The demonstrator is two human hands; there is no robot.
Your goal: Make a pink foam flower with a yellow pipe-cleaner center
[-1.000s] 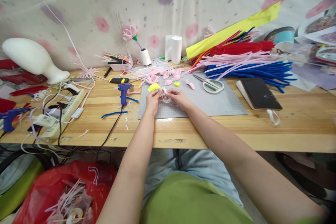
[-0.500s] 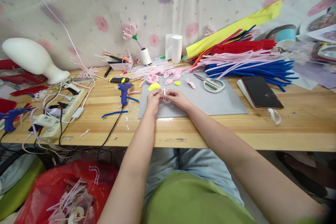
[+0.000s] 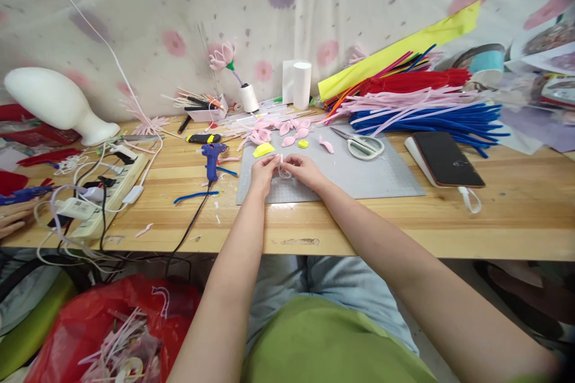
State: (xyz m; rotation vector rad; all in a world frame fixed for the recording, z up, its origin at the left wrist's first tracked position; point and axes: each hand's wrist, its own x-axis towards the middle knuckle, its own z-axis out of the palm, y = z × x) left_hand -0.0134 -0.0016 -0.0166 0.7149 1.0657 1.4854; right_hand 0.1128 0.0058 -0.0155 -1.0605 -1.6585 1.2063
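My left hand (image 3: 265, 175) and my right hand (image 3: 305, 171) meet over the grey cutting mat (image 3: 345, 182), fingertips pinched together. Between them a small pale strip (image 3: 281, 158) stands up; it looks like pipe cleaner, though the fingers cover much of it. Just below the fingertips a whitish loop (image 3: 284, 174) shows, too small to make out. Beyond my hands lie several pink pipe-cleaner petals (image 3: 288, 141), a yellow coil (image 3: 303, 143) and a yellow piece (image 3: 263, 149). Scissors (image 3: 365, 146) rest on the mat to the right, beside a single pink petal (image 3: 326, 144).
A blue glue gun (image 3: 211, 160) stands left of the mat, its cord running off the front edge. Further left is a power strip (image 3: 112, 191) with tangled cables and a co-worker's hand (image 3: 15, 218). A phone (image 3: 447, 158) and bundled blue pipe cleaners (image 3: 426, 118) lie right.
A co-worker's hand has come into view at the left edge, and the glue gun there has tipped over. My own hands hold nearly the same place and pinch.
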